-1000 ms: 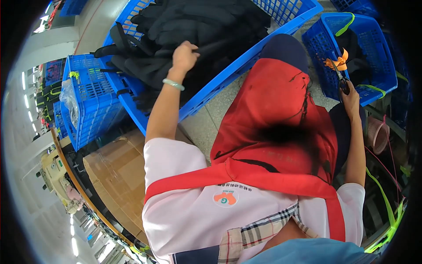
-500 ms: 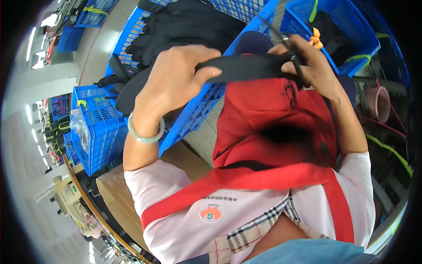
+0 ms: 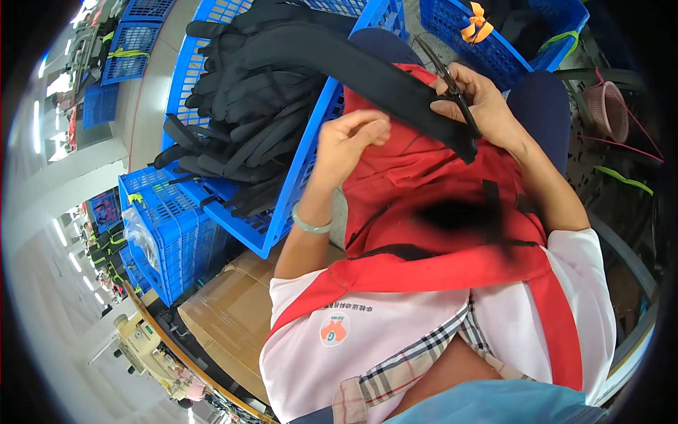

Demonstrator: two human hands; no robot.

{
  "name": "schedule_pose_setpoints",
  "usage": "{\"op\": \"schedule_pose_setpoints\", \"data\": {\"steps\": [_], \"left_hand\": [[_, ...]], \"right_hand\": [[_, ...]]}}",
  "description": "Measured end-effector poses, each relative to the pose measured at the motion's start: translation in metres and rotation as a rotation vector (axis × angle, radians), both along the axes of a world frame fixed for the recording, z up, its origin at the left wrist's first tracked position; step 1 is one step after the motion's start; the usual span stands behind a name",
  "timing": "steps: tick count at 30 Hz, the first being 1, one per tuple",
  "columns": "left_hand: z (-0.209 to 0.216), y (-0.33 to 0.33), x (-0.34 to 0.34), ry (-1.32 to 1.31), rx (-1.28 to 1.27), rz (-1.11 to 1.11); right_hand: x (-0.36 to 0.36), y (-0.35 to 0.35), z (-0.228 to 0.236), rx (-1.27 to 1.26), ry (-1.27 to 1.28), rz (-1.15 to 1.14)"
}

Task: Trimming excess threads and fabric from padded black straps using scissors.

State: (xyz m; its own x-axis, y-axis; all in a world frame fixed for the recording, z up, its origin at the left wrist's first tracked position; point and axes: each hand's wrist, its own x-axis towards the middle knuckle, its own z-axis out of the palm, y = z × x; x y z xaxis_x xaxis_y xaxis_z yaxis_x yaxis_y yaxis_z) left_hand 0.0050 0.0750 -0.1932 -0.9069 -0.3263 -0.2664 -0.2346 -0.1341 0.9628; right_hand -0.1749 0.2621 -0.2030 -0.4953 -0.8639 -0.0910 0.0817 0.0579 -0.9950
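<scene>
My right hand point(image 3: 484, 106) is closed around dark scissors point(image 3: 445, 74), whose blades point up and to the left. Its thumb and fingers also pinch a wide black fabric strap point(image 3: 381, 81) near one end. From there the strap slants up and left over the crate edge onto a heap of similar black straps point(image 3: 247, 120). Just below the strap, my left hand point(image 3: 346, 145) hangs apart from it. Its fingers curl against the thumb, and anything between them is too small to make out. A red apron point(image 3: 395, 177) covers my lap beneath both hands.
A large blue crate point(image 3: 300, 177) holds the heap at my left. Another blue crate point(image 3: 512, 63) with an orange ribbon point(image 3: 477, 25) stands at the far right. Stacked blue crates point(image 3: 176, 244) and cardboard point(image 3: 236, 311) lie to the left. A pink basket point(image 3: 609, 113) is at the right.
My left hand has let go of the strap and moved right and down. The strap, stretched between both hands before, now slopes from the heap to my right hand.
</scene>
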Motion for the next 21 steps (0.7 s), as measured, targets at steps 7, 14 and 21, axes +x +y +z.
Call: {"op": "schedule_pose_setpoints", "data": {"steps": [7,14,21], "left_hand": [[-0.006,0.009,-0.039,0.395,0.604,0.23],[-0.006,0.012,-0.04,0.412,0.554,0.176],[-0.005,0.016,-0.043,0.397,0.582,0.219]], "right_hand": [[0.019,-0.004,0.002,-0.039,-0.091,0.016],[0.016,0.0,0.001,-0.024,-0.106,-0.026],[0.019,0.004,-0.002,0.01,-0.1,-0.069]]}}
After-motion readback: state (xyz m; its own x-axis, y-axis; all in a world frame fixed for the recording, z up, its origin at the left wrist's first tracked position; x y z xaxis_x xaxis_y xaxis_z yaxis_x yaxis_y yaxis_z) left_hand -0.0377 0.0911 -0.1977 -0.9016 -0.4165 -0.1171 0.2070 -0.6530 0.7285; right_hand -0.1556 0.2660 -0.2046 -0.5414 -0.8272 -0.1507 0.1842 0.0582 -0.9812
